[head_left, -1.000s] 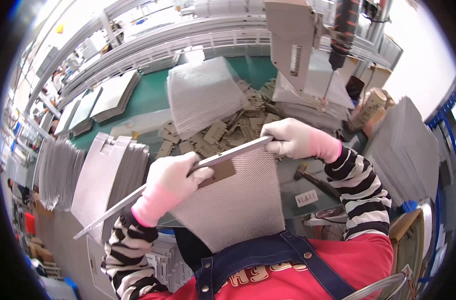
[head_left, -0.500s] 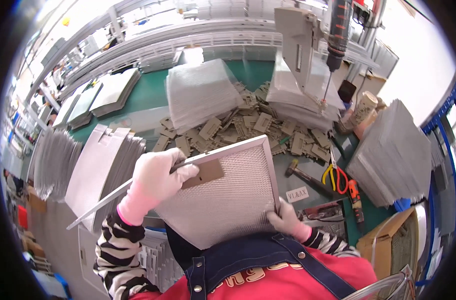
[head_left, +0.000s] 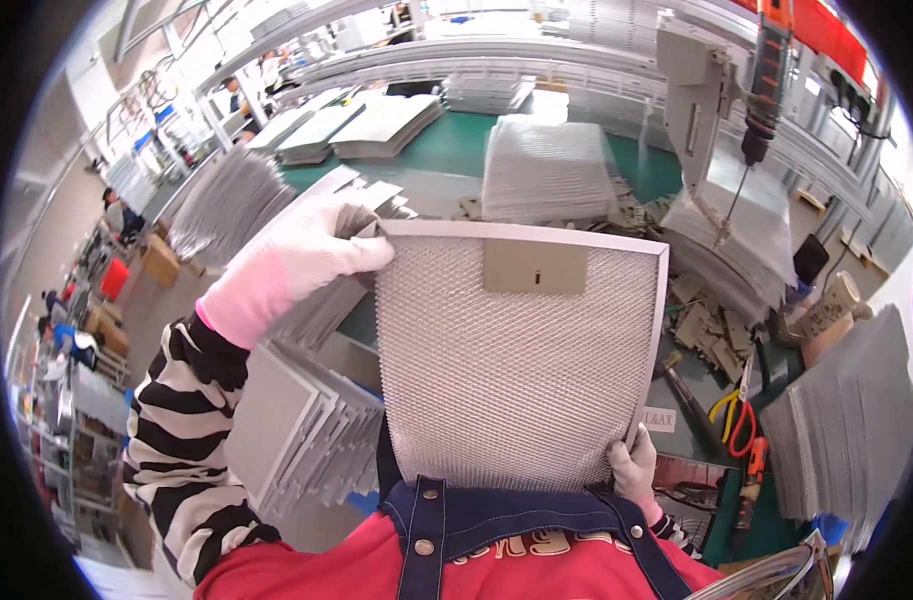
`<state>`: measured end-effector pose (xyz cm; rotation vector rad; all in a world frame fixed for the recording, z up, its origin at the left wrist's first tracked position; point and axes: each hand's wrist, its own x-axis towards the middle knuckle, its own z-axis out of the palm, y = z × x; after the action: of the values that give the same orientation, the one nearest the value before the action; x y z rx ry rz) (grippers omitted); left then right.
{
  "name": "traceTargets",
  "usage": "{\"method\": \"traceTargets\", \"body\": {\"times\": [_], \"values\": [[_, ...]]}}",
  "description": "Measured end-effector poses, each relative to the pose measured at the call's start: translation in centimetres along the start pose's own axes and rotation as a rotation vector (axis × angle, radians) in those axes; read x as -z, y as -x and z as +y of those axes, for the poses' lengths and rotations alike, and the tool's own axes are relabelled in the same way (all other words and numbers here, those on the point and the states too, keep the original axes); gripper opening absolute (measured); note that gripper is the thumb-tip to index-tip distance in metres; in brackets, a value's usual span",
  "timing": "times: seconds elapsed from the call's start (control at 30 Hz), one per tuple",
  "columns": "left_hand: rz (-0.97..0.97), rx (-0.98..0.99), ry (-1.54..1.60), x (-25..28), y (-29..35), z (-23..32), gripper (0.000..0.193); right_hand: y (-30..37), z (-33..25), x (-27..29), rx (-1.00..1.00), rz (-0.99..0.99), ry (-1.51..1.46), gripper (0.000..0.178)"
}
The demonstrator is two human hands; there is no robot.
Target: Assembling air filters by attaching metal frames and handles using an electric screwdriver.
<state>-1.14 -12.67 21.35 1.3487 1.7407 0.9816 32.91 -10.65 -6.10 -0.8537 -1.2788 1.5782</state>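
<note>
In front of my body stands a silver mesh filter panel [head_left: 507, 370], tilted toward me. A thin metal frame strip [head_left: 537, 235] runs along its top and down its right side; the left edge shows bare mesh. A beige plate [head_left: 535, 267] with a small slot sits at the top under the strip. My left hand [head_left: 322, 245], white-gloved, is closed on the upper left corner, fingertips partly hidden. My right hand [head_left: 633, 465], also gloved, grips the lower right edge with its thumb up along the frame. The panel's bottom rests against my apron.
Beige plates [head_left: 712, 335] lie piled behind the panel. A hammer [head_left: 692, 395], red-and-yellow-handled pliers [head_left: 742, 410] and an orange-handled tool [head_left: 752, 480] lie at right. A power screwdriver [head_left: 767, 90] hangs above. Mesh stacks [head_left: 547, 170] stand behind; framed panels [head_left: 302, 425] stand at lower left.
The panel has turned level and come more upright. My left hand has moved up and left to its corner; the strip that stuck out at left no longer shows there. My view has swung left.
</note>
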Motion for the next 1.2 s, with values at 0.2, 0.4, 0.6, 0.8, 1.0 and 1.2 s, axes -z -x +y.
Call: {"method": "traceTargets", "body": {"times": [0.2,0.4,0.6,0.8,1.0,1.2], "values": [[0.216,0.027,-0.085,-5.7,-0.3,-3.7,0.028,0.8,0.8,0.5,-0.003,0.117,-0.132,0.029],[0.071,-0.062,0.111,-10.4,-1.1,-10.2,0.022,3.1,2.7,1.5,0.017,0.363,-0.071,0.026],[-0.011,-0.024,0.130,-10.7,1.3,-15.0,0.027,3.3,2.4,0.7,0.023,0.424,-0.056,0.029],[0.024,0.049,0.253,-10.9,4.7,-19.4,0.030,2.1,2.2,-0.2,0.015,0.443,0.075,0.034],[-0.009,0.080,0.394,-11.8,6.8,-23.0,0.034,1.3,2.1,-0.8,-0.031,0.467,0.105,0.032],[-0.050,0.220,0.601,-13.1,9.9,-27.4,0.035,0.8,2.0,-1.2,-0.011,0.478,0.101,0.031]]}}
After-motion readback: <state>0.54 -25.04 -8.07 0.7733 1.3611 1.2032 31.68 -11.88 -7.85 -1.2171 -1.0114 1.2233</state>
